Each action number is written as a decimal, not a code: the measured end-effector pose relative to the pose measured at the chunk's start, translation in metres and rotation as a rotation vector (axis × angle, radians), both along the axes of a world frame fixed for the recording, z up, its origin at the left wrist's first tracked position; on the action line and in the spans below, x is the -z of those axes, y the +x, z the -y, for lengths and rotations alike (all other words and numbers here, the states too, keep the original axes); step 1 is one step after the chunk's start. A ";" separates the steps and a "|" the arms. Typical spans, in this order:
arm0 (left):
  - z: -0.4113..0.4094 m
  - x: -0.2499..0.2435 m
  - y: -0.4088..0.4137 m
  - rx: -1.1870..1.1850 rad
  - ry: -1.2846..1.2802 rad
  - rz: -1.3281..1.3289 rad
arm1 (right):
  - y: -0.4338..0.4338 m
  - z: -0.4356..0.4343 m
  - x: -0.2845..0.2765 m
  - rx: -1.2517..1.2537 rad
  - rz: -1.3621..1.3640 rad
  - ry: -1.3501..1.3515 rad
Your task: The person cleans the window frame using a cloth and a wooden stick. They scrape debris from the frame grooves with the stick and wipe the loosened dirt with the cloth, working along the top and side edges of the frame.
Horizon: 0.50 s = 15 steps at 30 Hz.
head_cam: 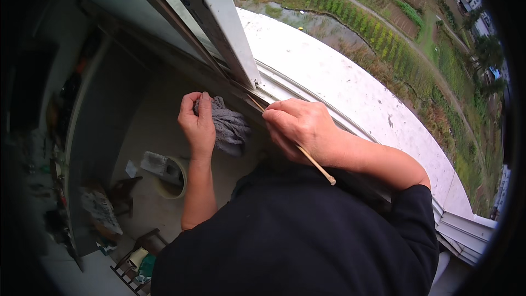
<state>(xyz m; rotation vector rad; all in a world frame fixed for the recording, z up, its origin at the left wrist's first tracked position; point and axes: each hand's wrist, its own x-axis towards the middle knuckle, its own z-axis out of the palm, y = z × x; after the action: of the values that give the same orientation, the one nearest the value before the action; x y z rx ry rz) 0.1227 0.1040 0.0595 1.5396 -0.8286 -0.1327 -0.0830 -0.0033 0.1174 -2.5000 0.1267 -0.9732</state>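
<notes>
My right hand (306, 129) grips a thin wooden stick (314, 162). The stick's far tip reaches the inner edge of the white window track (296, 92), close to the foot of the sliding sash (242, 57). Its blunt near end sticks out behind my hand towards my body. Left of it, my left hand (198, 123) holds a bunched grey cloth (228, 125) between thumb and fingers. The cloth hangs in the air, apart from the window frame.
Outside the track runs a broad white sill (349, 82) with dark specks, high above fields (370, 33). On the floor inside stand a round pale container (178, 187) and a dark wooden chair (141, 250) with cloths on it.
</notes>
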 end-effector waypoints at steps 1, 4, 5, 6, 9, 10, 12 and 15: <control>0.002 -0.003 0.000 -0.015 0.011 0.024 | -0.004 0.000 -0.004 0.004 0.020 0.016; 0.008 -0.010 0.001 -0.057 0.056 0.130 | -0.016 0.001 -0.019 -0.004 0.059 0.074; 0.011 -0.012 0.002 -0.063 0.085 0.187 | -0.018 0.003 -0.024 -0.009 0.104 0.089; 0.015 -0.013 0.002 -0.070 0.116 0.240 | -0.020 0.006 -0.027 -0.015 0.145 0.106; 0.030 -0.025 0.005 -0.083 0.151 0.504 | -0.017 0.017 -0.035 0.021 0.270 0.148; 0.032 -0.027 0.009 -0.058 0.149 0.518 | -0.015 0.020 -0.040 0.043 0.277 0.160; 0.036 -0.034 0.014 -0.037 0.158 0.505 | -0.002 0.028 -0.049 0.088 0.327 0.121; 0.044 -0.036 0.022 -0.032 0.180 0.557 | 0.024 0.046 -0.057 0.091 0.411 0.004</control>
<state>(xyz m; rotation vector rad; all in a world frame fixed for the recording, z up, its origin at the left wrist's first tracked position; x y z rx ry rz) 0.1444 0.0605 0.0956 1.7881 -1.2535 0.2655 -0.0591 -0.0493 0.1747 -2.2509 0.1120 -1.4968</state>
